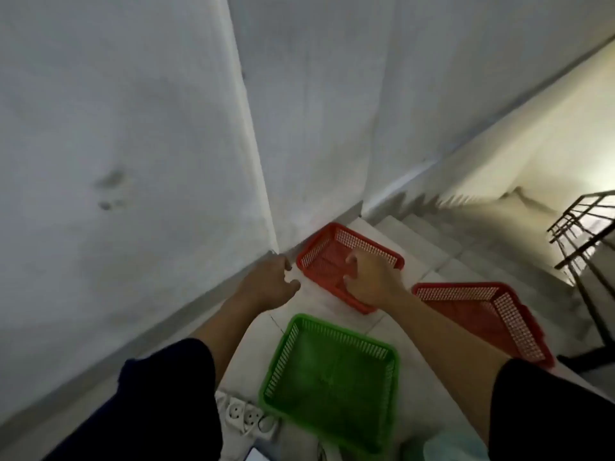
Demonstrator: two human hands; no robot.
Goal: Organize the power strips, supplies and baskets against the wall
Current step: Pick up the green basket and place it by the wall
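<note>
A red mesh basket sits on the tiled floor in the corner by the white wall. My right hand hovers over its near right side with fingers spread, holding nothing. My left hand is just left of that basket, near the wall's base, fingers loosely curled and empty. A green mesh basket lies closer to me. A second red basket lies to the right. A white power strip rests at the bottom, left of the green basket.
Stairs drop away beyond the corner basket, with a dark metal railing at the right. A pale object and a small flat item sit at the bottom edge.
</note>
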